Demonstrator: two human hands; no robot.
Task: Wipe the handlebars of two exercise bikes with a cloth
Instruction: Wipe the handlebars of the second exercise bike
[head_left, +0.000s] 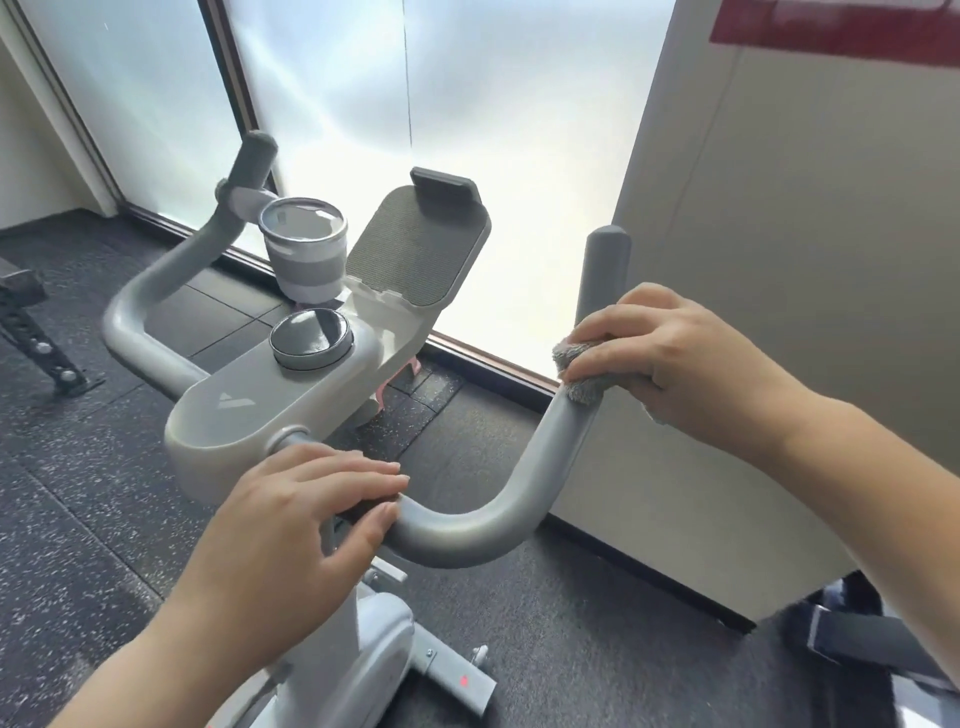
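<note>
Two bare forearms reach in from the bottom of the view toward a grey exercise bike (270, 415) that stands on dark speckled floor tiles (78, 467) beside a frosted window (467, 104). Nearest, the left hand (291, 525) rests on the handlebar (467, 530) just right of the bike's centre console, fingers laid flat over the top and thumb tucked under the bar; its grip is loose, steadying rather than clenched. Further out, the right hand (670, 358) has its grip closed on a small grey cloth (579, 374), pressing it against the right arm of the handlebar where the bar rises toward its upright darker end grip (605, 275). Cloth pokes out on the left of the fingers and a little beneath the palm, so it sits between hand and bar, wrapped partly around the tube. Ahead on the console sit a round dial (310, 338), a cup holder (306, 249) and a tilted tablet rest (415, 244). By the look of it, the step in hand is wiping the right side of this bike's handlebar. The next move likely calls for sliding the cloth along the tube, up to the end grip or down round the bend, keeping pressure all the way around. The left arm of the handlebar (156, 291), curving away on the far side, and a second bike, not in view, would remain to be wiped.
</note>
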